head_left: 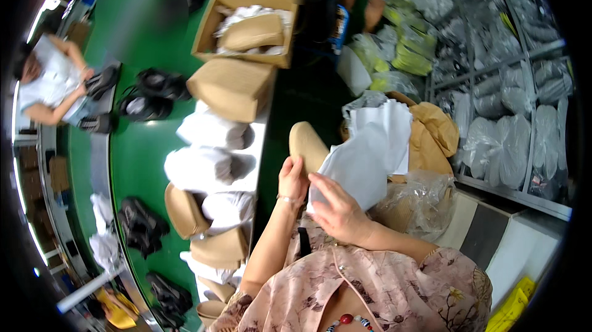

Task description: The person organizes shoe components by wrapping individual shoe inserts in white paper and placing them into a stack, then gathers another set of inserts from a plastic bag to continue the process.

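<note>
In front of my body, my left hand (293, 179) grips the lower end of a tan molded cardboard insert (306, 144), its rounded end pointing up and away. My right hand (341, 210) is closed on a thin white paper sheet (357, 162) that hangs against the insert's right side. Its fingertips are close to the insert's lower edge, and the thumb is partly hidden. Just beyond the sheet, more white paper (394, 125) rests beside crumpled brown paper (431, 135).
Left of me, a white ledge carries white paper-wrapped bundles (200, 168) and tan inserts (219, 249). A cardboard box (287, 48) stands beyond. Black shoes (145, 104) sit on a green conveyor, with a co-worker (52, 85) across it. A metal rack (512, 190) holds plastic-bagged items at right.
</note>
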Demonstrator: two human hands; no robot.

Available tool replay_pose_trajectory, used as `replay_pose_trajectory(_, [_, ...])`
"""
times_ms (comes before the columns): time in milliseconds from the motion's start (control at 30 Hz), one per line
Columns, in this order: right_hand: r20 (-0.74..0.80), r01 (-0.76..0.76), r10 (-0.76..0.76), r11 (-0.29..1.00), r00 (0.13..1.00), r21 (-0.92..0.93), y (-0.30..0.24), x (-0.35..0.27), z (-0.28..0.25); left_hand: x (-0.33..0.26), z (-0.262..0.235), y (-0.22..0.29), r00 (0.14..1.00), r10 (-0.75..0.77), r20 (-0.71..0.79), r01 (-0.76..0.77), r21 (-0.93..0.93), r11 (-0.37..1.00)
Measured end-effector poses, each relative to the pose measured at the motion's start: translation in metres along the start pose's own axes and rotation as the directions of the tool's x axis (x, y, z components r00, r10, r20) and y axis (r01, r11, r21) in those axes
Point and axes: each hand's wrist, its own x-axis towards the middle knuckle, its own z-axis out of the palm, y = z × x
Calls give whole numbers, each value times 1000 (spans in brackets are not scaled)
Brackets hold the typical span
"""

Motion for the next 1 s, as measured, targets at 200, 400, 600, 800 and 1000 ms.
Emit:
replay_pose_trajectory(200, [-58,159,-162,986,985,-48,-79,28,40,-38,-91,24,942,295,-163,-316,-128,940])
replay_pose_trajectory(400, [60,273,-269,960,961,-62,-126,25,37,-113,-97,34,683,721,113,-527,760,380])
replay_pose_trajectory(600, [361,212,-284,951,888,227,-209,33,26,-233,-113,90,590,803,-82,-741,342,579])
replay_pose_trajectory(800, [222,722,-699,691,679,-35,-270,96,76,-286,-136,133,147,972,-182,-823,523,222])
replay_pose_trajectory(1000, [429,258,-430,878,794,404,-330,148,107,-266,-193,161,313,925,-215,-928,140,346])
